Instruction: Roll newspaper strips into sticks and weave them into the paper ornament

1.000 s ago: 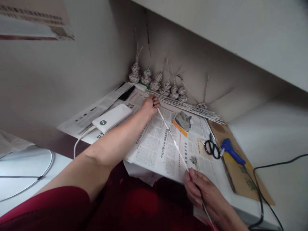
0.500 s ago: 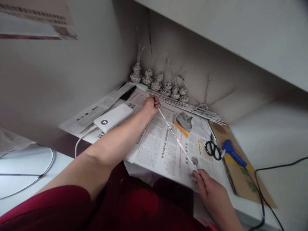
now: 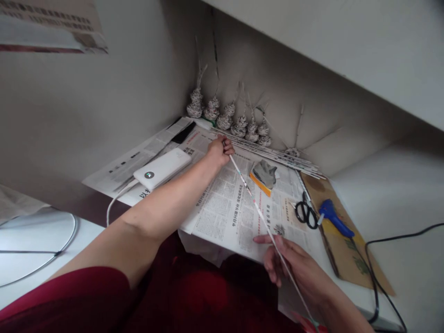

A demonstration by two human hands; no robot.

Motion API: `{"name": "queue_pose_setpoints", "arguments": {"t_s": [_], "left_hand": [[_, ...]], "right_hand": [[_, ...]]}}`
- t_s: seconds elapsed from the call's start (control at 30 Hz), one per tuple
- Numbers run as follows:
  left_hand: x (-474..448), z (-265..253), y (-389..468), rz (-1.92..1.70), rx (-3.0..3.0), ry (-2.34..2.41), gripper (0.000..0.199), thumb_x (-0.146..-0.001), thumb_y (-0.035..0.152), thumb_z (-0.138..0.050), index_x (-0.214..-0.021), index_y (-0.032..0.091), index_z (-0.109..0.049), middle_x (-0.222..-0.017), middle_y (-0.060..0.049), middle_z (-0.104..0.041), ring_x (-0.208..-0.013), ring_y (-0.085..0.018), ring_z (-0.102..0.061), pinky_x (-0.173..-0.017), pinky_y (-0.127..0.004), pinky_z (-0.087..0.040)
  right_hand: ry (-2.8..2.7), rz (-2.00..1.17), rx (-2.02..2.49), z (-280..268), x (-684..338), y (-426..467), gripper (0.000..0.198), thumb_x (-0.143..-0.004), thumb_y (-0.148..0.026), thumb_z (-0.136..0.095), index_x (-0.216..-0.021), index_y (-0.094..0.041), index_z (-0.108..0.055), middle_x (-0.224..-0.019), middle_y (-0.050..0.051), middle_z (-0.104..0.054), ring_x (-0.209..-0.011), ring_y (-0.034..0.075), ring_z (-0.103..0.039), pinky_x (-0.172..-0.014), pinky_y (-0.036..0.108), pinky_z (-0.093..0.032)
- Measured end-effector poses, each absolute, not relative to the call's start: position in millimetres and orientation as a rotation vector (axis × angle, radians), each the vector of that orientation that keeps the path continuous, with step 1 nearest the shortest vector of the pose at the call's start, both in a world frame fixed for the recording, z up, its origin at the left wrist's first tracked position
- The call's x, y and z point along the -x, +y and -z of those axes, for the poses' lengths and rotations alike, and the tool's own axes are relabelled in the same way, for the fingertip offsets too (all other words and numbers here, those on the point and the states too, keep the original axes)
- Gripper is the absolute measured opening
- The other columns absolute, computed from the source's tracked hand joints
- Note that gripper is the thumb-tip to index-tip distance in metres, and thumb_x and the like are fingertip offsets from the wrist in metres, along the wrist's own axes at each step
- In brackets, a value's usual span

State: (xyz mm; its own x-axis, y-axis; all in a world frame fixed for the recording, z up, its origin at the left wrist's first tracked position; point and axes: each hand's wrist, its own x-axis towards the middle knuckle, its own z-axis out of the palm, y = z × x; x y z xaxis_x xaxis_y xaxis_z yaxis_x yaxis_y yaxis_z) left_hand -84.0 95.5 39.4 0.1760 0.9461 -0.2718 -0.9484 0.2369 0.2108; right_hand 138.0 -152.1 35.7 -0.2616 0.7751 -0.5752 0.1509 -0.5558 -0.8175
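My left hand (image 3: 221,150) is closed on the upper end of a thin rolled-paper stick (image 3: 257,206), white with small coloured print marks. The stick slants down across the newspaper (image 3: 222,217) toward me, its lower end reaching the bottom of the view. Beside the lower half, my right hand (image 3: 289,261) has its fingers apart, index finger stretched out to the left. The stick passes over this hand, close to the thumb; whether it touches the palm I cannot tell. Behind my left hand lies a bundle of similar paper sticks (image 3: 274,155).
Several gourd-shaped woven paper pieces (image 3: 239,126) line the wall. A white power bank (image 3: 162,169) with a cable lies left. To the right are a grey cloth on an orange-edged pad (image 3: 264,176), black-handled scissors (image 3: 305,215), and a blue glue gun (image 3: 335,219) on cardboard (image 3: 362,263).
My right hand has loosened from the stick's lower end and shifted left and up along it, fingers spreading. More of the stick shows below. My left hand keeps its hold almost unmoved.
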Motion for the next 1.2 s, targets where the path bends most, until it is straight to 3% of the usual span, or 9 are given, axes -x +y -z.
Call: {"name": "queue_pose_setpoints", "arguments": {"t_s": [0.5, 0.7, 0.9, 1.2], "left_hand": [[76.3, -37.2, 93.7, -1.279, -0.054, 0.395, 0.031, -0.095, 0.026, -0.033, -0.066, 0.017, -0.037, -0.047, 0.007, -0.028, -0.031, -0.003, -0.021, -0.032, -0.014, -0.01], [73.9, -36.7, 91.5, -1.286, -0.069, 0.409, 0.03, -0.096, 0.026, -0.032, -0.067, 0.017, -0.037, -0.047, 0.007, -0.028, -0.031, -0.003, -0.021, -0.032, -0.014, -0.011], [72.3, -36.2, 91.1, -1.278, -0.077, 0.414, 0.031, -0.096, 0.028, -0.033, -0.067, 0.017, -0.037, -0.047, 0.007, -0.028, -0.031, -0.003, -0.021, -0.032, -0.014, -0.01], [69.9, -34.4, 91.0, -1.3, -0.079, 0.437, 0.032, -0.096, 0.03, -0.033, -0.067, 0.017, -0.038, -0.048, 0.007, -0.028, -0.031, -0.003, -0.021, -0.032, -0.014, -0.011]], "right_hand": [[-1.151, -1.707, 1.496, -26.1, -104.9, -93.4, 0.031, -0.083, -0.046, -0.057, -0.086, -0.016, -0.065, -0.054, -0.002, -0.052, -0.046, 0.008, -0.048, -0.047, 0.022, -0.035], [-1.207, -1.695, 1.513, -27.5, -99.5, -90.8, 0.038, -0.084, -0.051, -0.052, -0.097, -0.018, -0.063, -0.06, -0.001, -0.054, -0.048, 0.01, -0.051, -0.044, 0.022, -0.033], [-1.347, -1.557, 1.561, -26.3, -94.8, -84.0, 0.038, -0.084, -0.054, -0.049, -0.085, -0.017, -0.059, -0.055, -0.002, -0.052, -0.044, 0.01, -0.047, -0.04, 0.021, -0.031], [-1.37, -1.549, 1.525, -24.5, -90.4, -73.9, 0.037, -0.084, -0.053, -0.05, -0.091, -0.018, -0.058, -0.058, -0.002, -0.051, -0.046, 0.01, -0.049, -0.042, 0.021, -0.033]]}}
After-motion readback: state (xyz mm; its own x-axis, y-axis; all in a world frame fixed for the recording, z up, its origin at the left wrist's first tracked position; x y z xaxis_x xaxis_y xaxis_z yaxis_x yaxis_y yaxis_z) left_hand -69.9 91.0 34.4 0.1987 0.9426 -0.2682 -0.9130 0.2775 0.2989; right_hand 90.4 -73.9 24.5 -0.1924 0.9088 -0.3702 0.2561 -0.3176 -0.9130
